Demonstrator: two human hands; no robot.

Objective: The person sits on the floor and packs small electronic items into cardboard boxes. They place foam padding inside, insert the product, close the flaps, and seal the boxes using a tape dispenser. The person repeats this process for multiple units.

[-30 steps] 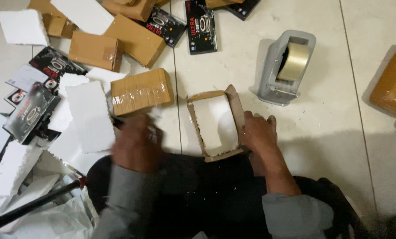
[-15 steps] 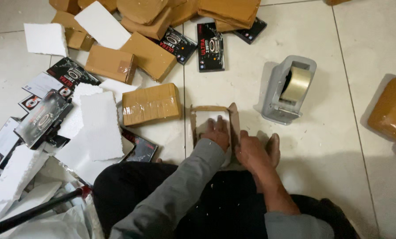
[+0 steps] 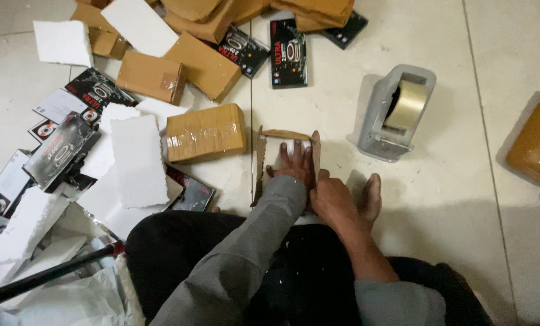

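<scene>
Pressing flat into the open box (image 3: 287, 158) on the tiled floor (image 3: 439, 199), the left hand (image 3: 294, 163) lies with fingers spread on the white foam inside, gripping nothing. The right hand (image 3: 333, 202) rests at the box's near right corner, just beside the left wrist; whether it pinches the cardboard flap I cannot tell. A taped parcel (image 3: 205, 133) sits just left of the box, a tape dispenser (image 3: 396, 111) to its right, foam sheets (image 3: 138, 160) farther left.
</scene>
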